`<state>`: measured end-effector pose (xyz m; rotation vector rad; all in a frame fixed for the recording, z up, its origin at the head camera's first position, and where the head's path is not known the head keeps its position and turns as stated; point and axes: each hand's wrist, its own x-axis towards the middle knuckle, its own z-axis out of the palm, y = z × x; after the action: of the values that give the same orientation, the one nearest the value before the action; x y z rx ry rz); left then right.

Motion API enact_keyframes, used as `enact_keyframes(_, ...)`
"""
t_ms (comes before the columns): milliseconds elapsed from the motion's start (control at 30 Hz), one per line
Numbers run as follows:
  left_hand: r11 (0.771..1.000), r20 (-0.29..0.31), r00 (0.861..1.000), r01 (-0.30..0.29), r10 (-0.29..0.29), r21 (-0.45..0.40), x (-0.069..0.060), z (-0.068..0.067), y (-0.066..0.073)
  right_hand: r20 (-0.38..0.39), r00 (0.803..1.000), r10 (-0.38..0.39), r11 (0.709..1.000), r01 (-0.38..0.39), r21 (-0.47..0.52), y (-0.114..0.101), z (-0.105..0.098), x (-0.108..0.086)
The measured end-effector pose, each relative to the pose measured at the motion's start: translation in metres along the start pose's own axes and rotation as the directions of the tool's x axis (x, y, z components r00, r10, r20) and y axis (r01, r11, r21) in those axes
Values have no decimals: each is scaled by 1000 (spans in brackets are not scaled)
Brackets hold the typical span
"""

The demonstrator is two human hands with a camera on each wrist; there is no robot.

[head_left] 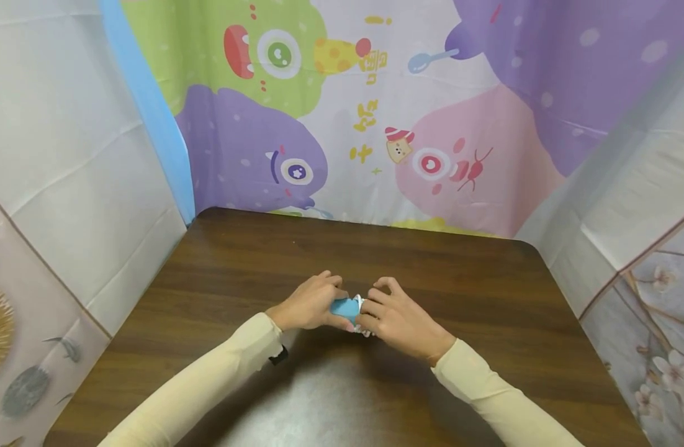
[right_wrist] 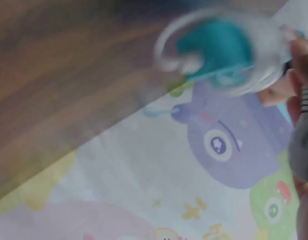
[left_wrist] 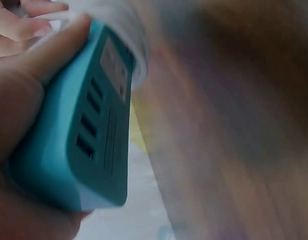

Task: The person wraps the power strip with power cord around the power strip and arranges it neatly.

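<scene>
A teal power strip [head_left: 344, 308] is held above the table in my left hand [head_left: 311, 301], thumb on one side and fingers on the other. In the left wrist view, the strip's face [left_wrist: 101, 115] shows several USB slots and a pale socket panel. White cord [left_wrist: 131, 32] wraps around its far end, and loops of that cord [right_wrist: 266, 52] blur in the right wrist view. My right hand [head_left: 400, 320] is close against the wrapped end, fingers bent. A grey plug [right_wrist: 302, 150] with a ribbed neck lies within that hand, partly cut off by the frame edge.
Beneath both hands is a dark brown wooden table [head_left: 252, 248]. A curtain with cartoon monsters [head_left: 347, 136] hangs behind its far edge. Pale fabric walls [head_left: 68, 124] stand on the left and right. A dark band [head_left: 279, 356] is at the left wrist.
</scene>
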<state>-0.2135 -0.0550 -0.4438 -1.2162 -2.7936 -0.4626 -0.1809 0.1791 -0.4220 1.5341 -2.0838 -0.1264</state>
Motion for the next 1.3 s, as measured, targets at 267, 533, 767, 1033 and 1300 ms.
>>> enact_keyframes(267,977,69,989,-113,127,-182,3,4,2,-26,994,104,955,-93,282,17,12,-12)
enact_keyframes(533,976,32,998,-42,50,-213,2,13,-7,1,948,320,685,-232,690,17,42,-21)
enact_keyframes(767,967,50,999,-5,19,-253,3,31,-14,225,887,404,512,-423,748,13,56,-21)
enact_keyframes(1033,959,72,997,38,-18,-281,6,39,-21,286,860,423,539,-493,683,11,67,-18)
enact_keyframes(1300,939,82,994,100,-77,-330,2,37,-25,304,788,535,492,-584,646,13,72,-16)
